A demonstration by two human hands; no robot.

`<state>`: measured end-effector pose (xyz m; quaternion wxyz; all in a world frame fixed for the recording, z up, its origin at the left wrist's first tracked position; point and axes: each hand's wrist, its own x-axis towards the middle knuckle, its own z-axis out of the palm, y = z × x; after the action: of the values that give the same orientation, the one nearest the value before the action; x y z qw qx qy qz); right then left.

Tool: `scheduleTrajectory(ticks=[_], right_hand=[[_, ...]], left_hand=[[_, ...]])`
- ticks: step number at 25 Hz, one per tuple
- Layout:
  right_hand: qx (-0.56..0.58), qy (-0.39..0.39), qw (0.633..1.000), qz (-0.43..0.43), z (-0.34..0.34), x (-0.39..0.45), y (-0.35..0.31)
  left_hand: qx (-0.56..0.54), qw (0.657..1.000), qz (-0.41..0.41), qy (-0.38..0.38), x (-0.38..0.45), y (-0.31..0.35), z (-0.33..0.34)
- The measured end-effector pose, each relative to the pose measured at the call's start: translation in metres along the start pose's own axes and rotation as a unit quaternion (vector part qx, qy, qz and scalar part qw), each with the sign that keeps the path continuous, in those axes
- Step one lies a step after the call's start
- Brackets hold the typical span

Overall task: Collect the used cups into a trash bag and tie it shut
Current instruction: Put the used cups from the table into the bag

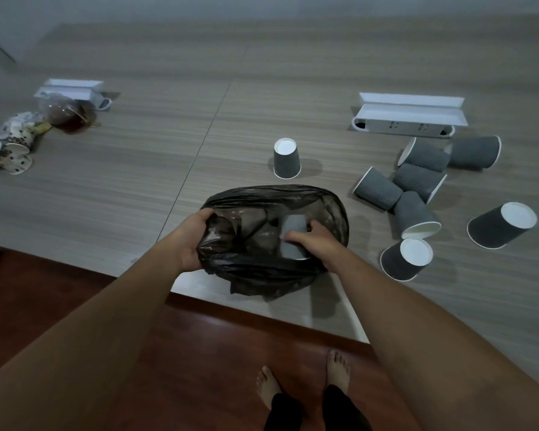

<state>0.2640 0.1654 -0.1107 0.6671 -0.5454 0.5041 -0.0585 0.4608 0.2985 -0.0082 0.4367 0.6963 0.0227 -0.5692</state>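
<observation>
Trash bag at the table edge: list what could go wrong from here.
1. The trash bag overhangs the table's near edge; added cups could tip it to the floor.
2. Only the left hand holds the rim open while the right hand pushes a cup in; the mouth could collapse.
3. The right forearm could knock the nearest upside-down cup.

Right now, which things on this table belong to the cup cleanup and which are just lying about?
Part of the job:
black trash bag, left hand gripping its rim
grey cup held by right hand
upside-down grey cup
grey cups on the right

Lying about:
two white power strips
spotted mugs
clear bag
</observation>
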Motion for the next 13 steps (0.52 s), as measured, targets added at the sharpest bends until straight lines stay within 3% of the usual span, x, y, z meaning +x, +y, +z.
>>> scheduleTrajectory(ticks=[2,6,9,11,13], right_hand=[[-0.173,0.026,0.984,0.021,-0.012,0.007,0.0],[-0.242,0.028,0.97,-0.022,-0.019,0.006,-0.012],[-0.386,0.014,0.922,-0.009,-0.014,0.004,-0.026],[-0.391,0.023,0.919,-0.037,-0.019,0.002,-0.041],[-0.342,0.136,0.924,-0.102,-0.028,0.0,-0.066]], left_hand=[[-0.013,1.0,0.009,0.016,-0.002,0.004,-0.007],[0.032,0.999,0.028,0.03,-0.005,0.003,-0.006],[0.004,0.999,0.04,0.033,0.001,0.0,0.0],[-0.011,0.998,0.051,0.036,0.005,0.002,0.004],[-0.019,0.998,0.054,0.031,0.005,0.004,0.005]])
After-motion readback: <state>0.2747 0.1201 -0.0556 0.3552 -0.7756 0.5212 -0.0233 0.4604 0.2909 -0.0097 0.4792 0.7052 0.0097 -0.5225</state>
